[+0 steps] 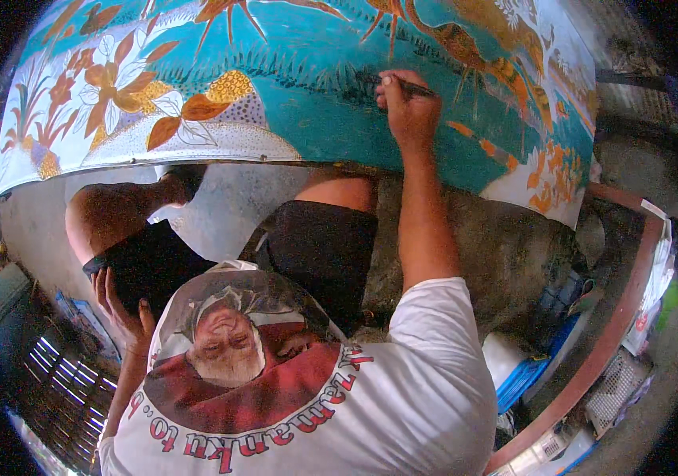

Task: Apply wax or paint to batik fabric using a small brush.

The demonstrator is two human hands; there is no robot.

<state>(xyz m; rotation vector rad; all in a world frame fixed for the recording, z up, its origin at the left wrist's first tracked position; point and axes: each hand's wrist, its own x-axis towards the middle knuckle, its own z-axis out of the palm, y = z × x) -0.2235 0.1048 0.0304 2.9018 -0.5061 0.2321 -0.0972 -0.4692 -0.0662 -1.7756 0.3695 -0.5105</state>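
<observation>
A large painted cloth (331, 135) stretches across the far side, with a teal ground, birds, orange and white leaves and dark grass strokes. My right hand (411, 111) is closed round a slim, dark paintbrush (419, 89), held in a pinch. Its tip meets the dark grass strokes in the teal area, partly hidden by my fingers. Down at the left, my left hand (123, 313) rests on my thigh near the hem of my black shorts, fingers stretched out and holding nothing.
The cloth's near edge hangs over my knees. To the right stand a curved reddish-brown ledge (629, 305), a pale perforated basket (618, 389) and blue items (523, 381). A dark slatted panel (61, 389) is at the lower left. Bare grey floor (466, 246) shows beneath the cloth.
</observation>
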